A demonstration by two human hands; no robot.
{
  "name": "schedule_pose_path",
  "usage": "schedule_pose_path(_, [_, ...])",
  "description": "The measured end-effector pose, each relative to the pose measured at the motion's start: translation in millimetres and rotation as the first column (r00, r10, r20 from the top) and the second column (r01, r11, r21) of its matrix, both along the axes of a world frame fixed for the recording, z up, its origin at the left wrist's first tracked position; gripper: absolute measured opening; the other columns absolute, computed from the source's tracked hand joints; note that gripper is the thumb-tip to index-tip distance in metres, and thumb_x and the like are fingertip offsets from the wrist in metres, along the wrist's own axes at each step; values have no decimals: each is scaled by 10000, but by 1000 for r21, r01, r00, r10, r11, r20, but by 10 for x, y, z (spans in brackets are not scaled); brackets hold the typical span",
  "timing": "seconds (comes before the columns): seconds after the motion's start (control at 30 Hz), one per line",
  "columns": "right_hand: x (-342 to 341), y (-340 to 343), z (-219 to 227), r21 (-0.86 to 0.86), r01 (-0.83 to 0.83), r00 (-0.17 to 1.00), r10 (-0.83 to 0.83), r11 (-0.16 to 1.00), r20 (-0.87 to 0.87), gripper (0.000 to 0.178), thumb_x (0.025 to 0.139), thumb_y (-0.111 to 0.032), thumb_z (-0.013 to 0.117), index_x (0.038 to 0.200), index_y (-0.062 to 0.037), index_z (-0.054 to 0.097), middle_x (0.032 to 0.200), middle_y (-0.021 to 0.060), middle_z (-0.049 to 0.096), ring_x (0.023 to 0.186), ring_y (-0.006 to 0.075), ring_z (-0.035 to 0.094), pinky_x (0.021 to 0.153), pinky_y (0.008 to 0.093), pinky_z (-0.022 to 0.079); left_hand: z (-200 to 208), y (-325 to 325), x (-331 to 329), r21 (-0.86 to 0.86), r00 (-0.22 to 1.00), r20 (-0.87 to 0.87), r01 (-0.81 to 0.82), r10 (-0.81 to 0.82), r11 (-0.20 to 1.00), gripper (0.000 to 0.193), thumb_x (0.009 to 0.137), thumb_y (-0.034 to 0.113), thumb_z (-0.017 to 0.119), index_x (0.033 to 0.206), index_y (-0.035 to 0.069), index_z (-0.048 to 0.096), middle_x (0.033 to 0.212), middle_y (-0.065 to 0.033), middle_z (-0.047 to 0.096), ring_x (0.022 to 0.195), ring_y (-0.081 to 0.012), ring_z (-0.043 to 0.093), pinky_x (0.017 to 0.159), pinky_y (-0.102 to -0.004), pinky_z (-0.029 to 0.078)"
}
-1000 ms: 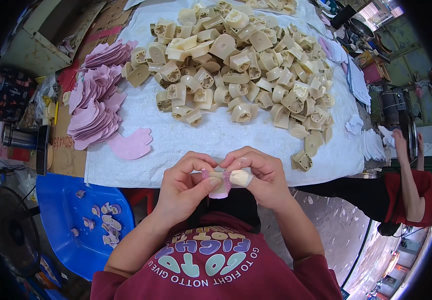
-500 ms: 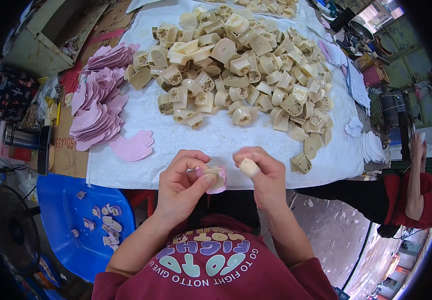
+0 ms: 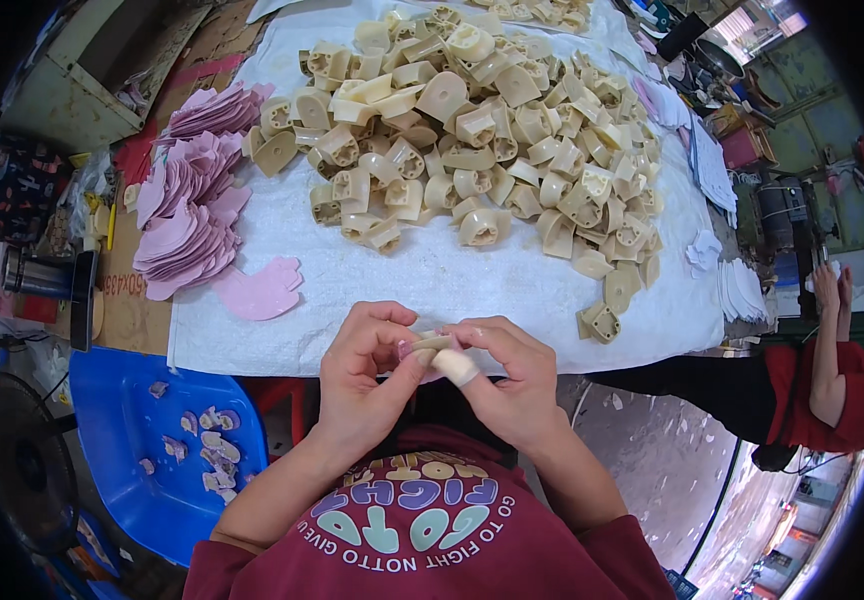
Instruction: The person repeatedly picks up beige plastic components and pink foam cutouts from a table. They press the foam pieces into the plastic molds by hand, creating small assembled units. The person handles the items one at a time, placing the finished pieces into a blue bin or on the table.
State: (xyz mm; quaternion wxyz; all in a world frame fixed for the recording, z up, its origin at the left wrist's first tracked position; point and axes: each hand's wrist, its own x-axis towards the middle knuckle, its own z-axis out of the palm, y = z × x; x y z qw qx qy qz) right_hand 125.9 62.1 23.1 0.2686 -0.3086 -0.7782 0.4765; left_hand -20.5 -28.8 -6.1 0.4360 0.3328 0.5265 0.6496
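I count one beige-and-pink piece [image 3: 435,342], held between both hands just off the near edge of the white cloth [image 3: 347,285]. The left hand [image 3: 367,375] is clamped on its left end, thumb against fingers; the right hand [image 3: 514,378], with one pale cover [image 3: 456,367] on its thumb, pinches its right end.

On the far left I count three pink stacks [image 3: 185,243] and one loose pink sheet [image 3: 264,288]. The beige blocks [image 3: 445,97] overlap too much to count. One blue basin [image 3: 137,500], near left, holds roughly eight bits [image 3: 175,448]. One co-worker [image 3: 832,395] is at right.

Bare cloth runs between hands and heap, narrowing rightward.

The piece's long axis lies roughly left to right; fingers hide its ends, so I can't tell which way it points.
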Motion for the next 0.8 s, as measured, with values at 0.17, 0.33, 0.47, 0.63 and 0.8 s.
schedule_pose_path(0.17, [50, 9, -189, -442, 5, 973, -107, 897, -206, 160, 894, -76, 606, 1001, 29, 663, 957, 102, 659, 872, 170, 640, 764, 293, 522, -18, -3, 1, 40, 1000, 1, 19, -19, 999, 107, 853, -50, 609, 938, -1, 566, 1121, -94, 501, 882, -82, 572, 731, -217, 490])
schedule_pose_path(0.33, [73, 52, -198, -742, -55, 937, -222, 668, -269, 168, 908, -87, 578, 978, 40, 663, 943, 97, 655, 849, 165, 640, 763, 303, 551, -14, 8, -4, 91, 997, 19, 74, -76, 993, 115, 858, -61, 597, 952, -2, 570, 1065, -104, 556, 920, -117, 572, 783, -244, 486])
schedule_pose_path(0.47, [107, 79, -260, -858, -121, 903, -304, 499, -304, 203, 914, -118, 560, 997, 45, 649, 962, 127, 662, 850, 205, 663, 755, 348, 570, -36, -2, -22, 208, 995, 25, 86, -93, 974, 128, 859, -70, 595, 963, 1, 570, 1074, -124, 567, 943, -148, 581, 808, -266, 484])
schedule_pose_path(0.63, [178, 128, -394, -894, -189, 845, -398, 405, -359, 291, 929, -179, 528, 1079, 57, 608, 1003, 157, 666, 878, 264, 674, 792, 400, 562, -46, -47, -65, 329, 990, -18, 138, -140, 934, 184, 845, -83, 611, 994, 14, 564, 1107, -144, 566, 983, -168, 575, 835, -283, 471])
schedule_pose_path(0.8, [209, 179, -342, -817, -431, 764, -327, 382, -556, 387, 914, -217, 562, 1204, 40, 548, 1137, 171, 621, 1006, 278, 631, 889, 437, 511, -48, -45, -52, 218, 998, 58, 27, -40, 976, 314, 828, -106, 598, 1098, 30, 514, 1097, -138, 562, 990, -172, 583, 843, -298, 476])
